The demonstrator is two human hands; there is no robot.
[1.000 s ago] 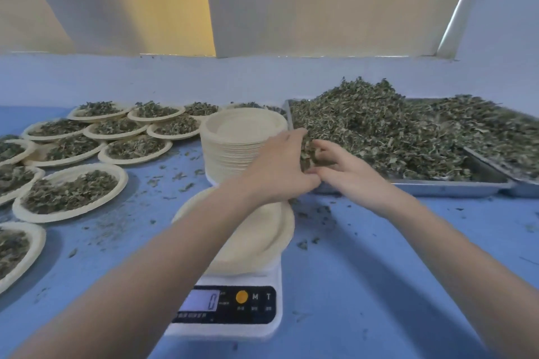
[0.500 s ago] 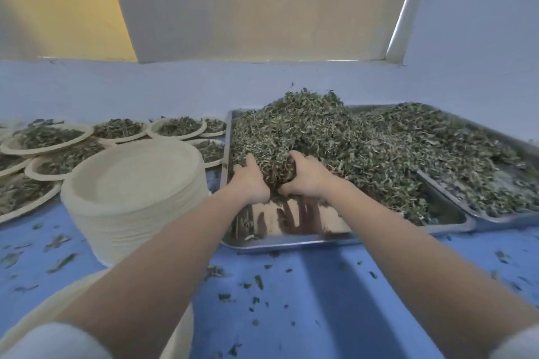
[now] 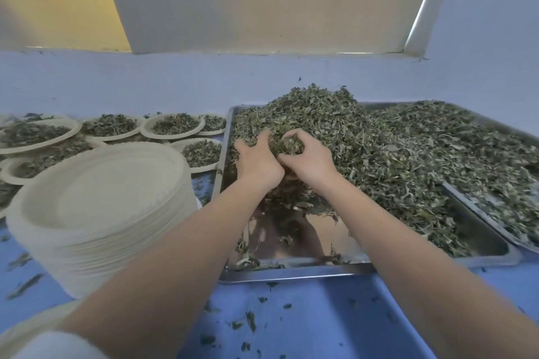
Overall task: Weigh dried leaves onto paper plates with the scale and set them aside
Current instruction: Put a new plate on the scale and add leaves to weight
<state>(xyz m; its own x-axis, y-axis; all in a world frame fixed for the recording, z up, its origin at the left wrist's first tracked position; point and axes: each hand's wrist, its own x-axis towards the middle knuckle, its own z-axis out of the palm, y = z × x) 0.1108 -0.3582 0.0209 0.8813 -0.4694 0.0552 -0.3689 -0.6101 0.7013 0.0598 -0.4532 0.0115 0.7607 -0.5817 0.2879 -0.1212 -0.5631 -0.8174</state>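
Note:
A heap of dried green leaves (image 3: 364, 143) fills a shallow metal tray (image 3: 291, 272) at centre. My left hand (image 3: 256, 160) and my right hand (image 3: 307, 159) sit side by side at the heap's near edge, fingers curled round a shared clump of leaves that they cup between them. A tall stack of blank paper plates (image 3: 102, 207) stands left of the tray. The rim of another paper plate (image 3: 32, 326) shows at the bottom left under my left arm. The scale is out of view.
Several paper plates holding leaves (image 3: 175, 125) lie at the back left on the blue table (image 3: 320, 323). A second metal tray of leaves (image 3: 495, 213) overlaps the first on the right. Loose leaf bits litter the table. A blue wall runs close behind.
The view has shifted from the scale toward the tray. Both hands have dug into the heap, closed round a clump of leaves and drawn together.

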